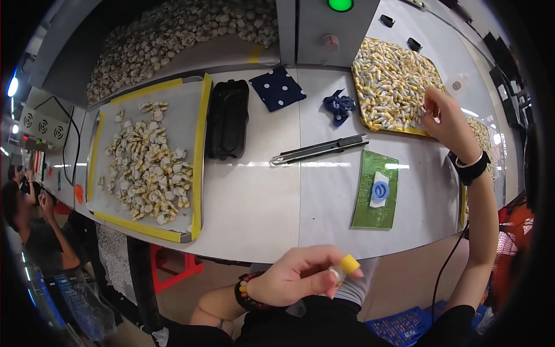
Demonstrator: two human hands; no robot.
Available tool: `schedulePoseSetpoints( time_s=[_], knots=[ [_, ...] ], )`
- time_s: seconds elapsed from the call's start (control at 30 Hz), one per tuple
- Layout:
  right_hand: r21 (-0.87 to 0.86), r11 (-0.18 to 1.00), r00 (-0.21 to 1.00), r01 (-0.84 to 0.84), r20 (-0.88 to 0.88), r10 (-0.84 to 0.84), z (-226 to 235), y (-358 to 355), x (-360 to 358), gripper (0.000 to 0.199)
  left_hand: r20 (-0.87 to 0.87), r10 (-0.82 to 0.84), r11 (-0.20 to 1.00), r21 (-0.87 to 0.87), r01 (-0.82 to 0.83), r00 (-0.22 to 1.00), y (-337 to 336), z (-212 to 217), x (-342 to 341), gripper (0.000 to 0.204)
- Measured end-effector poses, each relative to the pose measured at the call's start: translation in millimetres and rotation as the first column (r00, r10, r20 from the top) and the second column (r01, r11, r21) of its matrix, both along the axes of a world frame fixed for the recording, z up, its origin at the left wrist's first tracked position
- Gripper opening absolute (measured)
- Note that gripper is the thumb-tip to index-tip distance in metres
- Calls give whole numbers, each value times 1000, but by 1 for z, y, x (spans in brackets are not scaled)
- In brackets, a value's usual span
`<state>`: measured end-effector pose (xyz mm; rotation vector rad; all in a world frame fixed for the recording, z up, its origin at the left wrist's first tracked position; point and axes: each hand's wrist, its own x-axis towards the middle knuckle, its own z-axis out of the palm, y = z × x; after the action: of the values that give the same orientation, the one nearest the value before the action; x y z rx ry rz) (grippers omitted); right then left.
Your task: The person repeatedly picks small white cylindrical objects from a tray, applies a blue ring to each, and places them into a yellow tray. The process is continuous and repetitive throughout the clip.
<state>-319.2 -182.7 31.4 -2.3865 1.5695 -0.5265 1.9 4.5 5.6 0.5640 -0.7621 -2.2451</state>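
Observation:
My left hand (292,277) is in front of the table's near edge, closed in a pinch. A yellow finger cot (349,264) covers one fingertip, and a small whitish piece (337,274) sits between thumb and finger; its kind is unclear. At the right, my right hand (444,118) reaches over the yellow-edged tray (399,131), heaped with small yellow-and-white pieces (396,81). Its fingers are pinched at the heap, with something white at the tips, too small to name. Nearer me, a blue ring-shaped piece (380,191) rests on a green mat (370,217).
Left of centre lie a yellow-taped tray (199,173) of white-and-yellow pieces and a black case (228,118). A utility knife (321,149) and dotted blue cloth (277,88) lie mid-table. A grey machine (332,34) stands behind. Another person (40,231) is at far left.

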Motion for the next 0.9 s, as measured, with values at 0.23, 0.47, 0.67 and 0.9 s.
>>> schedulePoseSetpoints(
  time_s=[0.23, 0.47, 0.67, 0.9],
  knots=[
    [-39, 998, 968, 44, 249, -33, 22, 35, 15, 7, -343, 133, 991, 17, -135, 930, -3, -30, 3, 22],
    [42, 990, 975, -132, 187, 122, 44, 96, 50, 13, -456, 216, 976, 109, -186, 864, -6, -36, -2, 31],
    [114, 978, 952, -176, 274, 139, 33, 103, 51, 22, -392, 147, 986, 127, -104, 908, -5, -23, 2, 48],
    [17, 960, 947, -280, 172, 273, 22, 105, 60, 12, -264, 45, 996, 81, -24, 964, -1, -21, 10, 63]
  ],
)
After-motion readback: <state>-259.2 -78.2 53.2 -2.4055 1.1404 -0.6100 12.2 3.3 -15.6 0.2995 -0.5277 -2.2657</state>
